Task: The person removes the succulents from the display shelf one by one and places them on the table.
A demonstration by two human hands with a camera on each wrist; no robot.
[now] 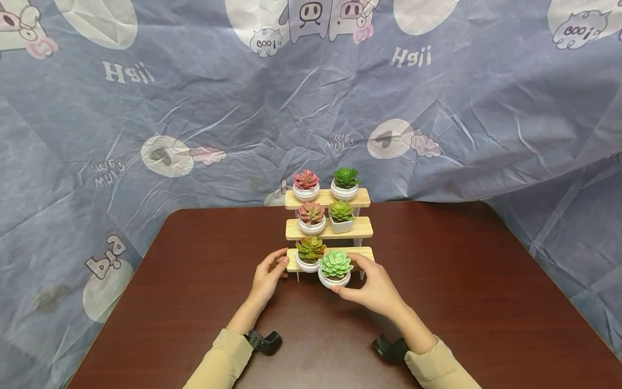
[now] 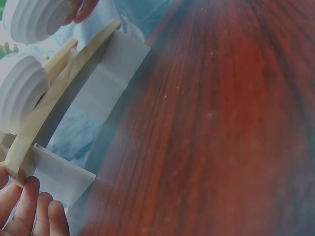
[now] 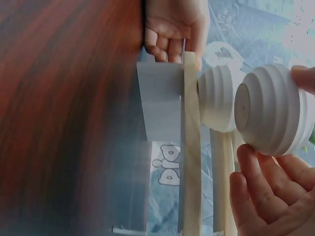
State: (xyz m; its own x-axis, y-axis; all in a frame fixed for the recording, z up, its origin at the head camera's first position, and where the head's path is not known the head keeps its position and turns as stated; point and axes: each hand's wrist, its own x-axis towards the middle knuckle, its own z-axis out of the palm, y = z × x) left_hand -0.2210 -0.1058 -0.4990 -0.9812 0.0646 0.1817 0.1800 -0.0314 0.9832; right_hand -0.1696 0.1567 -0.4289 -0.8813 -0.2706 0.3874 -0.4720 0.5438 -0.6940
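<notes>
A three-tier wooden plant stand [image 1: 331, 228] with white legs stands at the table's far side. With thumb and fingers, my right hand [image 1: 376, 286] grips the white round pot of a pale green succulent [image 1: 336, 263]. The right wrist view shows this pot [image 3: 270, 110] raised off the lowest board [image 3: 192, 147]. My left hand [image 1: 268, 275] pinches the left end of that board, its fingertips near a white leg [image 2: 64, 174] in the left wrist view. Beside the held pot, an olive-and-red succulent [image 1: 310, 251] sits on the lowest board's left part.
Two succulents, pinkish [image 1: 311, 215] and green [image 1: 342, 212], share the middle board. On the top board are a red one [image 1: 306, 183] and a dark green one [image 1: 345, 181]. A patterned grey-blue cloth [image 1: 218, 108] hangs behind the brown table [image 1: 466, 281].
</notes>
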